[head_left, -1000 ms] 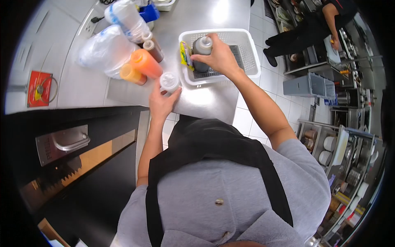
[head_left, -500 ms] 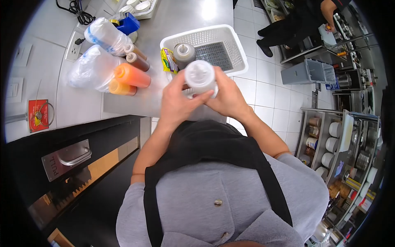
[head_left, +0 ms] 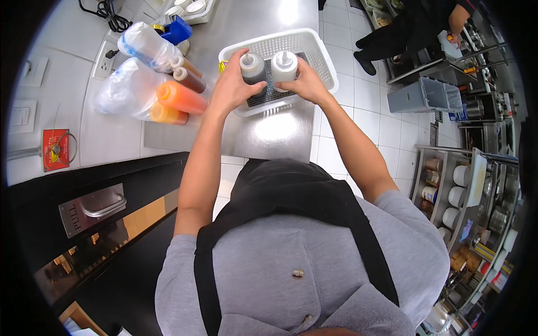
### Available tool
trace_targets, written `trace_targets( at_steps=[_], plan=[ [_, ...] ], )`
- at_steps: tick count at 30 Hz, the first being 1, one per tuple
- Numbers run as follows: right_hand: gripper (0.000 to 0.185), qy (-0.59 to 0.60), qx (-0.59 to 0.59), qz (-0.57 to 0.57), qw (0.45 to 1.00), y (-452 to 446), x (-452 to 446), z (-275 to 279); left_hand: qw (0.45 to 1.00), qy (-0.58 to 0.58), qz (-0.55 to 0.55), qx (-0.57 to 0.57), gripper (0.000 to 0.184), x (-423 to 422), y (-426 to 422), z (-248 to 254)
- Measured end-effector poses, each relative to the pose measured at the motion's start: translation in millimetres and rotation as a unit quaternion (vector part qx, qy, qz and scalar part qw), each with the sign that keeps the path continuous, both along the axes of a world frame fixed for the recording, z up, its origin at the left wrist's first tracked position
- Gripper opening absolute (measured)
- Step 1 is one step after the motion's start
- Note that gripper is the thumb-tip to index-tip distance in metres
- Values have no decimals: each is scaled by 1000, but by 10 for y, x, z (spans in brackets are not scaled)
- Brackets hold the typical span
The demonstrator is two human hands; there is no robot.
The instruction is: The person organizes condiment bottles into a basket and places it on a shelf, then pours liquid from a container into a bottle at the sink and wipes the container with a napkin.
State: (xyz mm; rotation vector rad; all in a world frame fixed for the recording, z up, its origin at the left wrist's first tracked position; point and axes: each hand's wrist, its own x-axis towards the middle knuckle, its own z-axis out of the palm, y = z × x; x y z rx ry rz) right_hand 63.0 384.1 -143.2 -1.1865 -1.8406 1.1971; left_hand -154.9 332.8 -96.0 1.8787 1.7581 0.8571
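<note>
In the head view, a white perforated basket sits on the steel counter with two squeeze bottles upright inside it. My left hand is closed around the squeeze bottle with dark contents, thumb across its near side. My right hand grips the white squeeze bottle beside it, a small gap between the two. A yellow packet shows only as a sliver behind my left hand. Dark ridged matting lines the basket floor.
Orange squeeze bottle, yellow bottle and brown bottle stand left by the wall, near plastic-wrapped bundles. A blue tape dispenser is farther back. Another person stands at the right, past a grey bin.
Both hands have reached forward from near my body into the basket. The white bottle, earlier held in both hands, now stands in the basket in my right hand; my left has moved to the dark bottle.
</note>
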Motion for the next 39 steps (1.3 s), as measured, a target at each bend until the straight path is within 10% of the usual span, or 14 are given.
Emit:
trace_targets(
  at_steps=[13,35,39],
  plan=[
    [66,-4,-108,50,993,98,-79,-216,999,-21,-37,-13,73,-110,6,-26],
    [64,25,26,39,999,442,-685,-353,997,-57,-53,15,91,-299,-390,4],
    [66,-42,-20,22,999,519,-506,-445,993,-113,33,29,59,-638,-834,487]
  ],
)
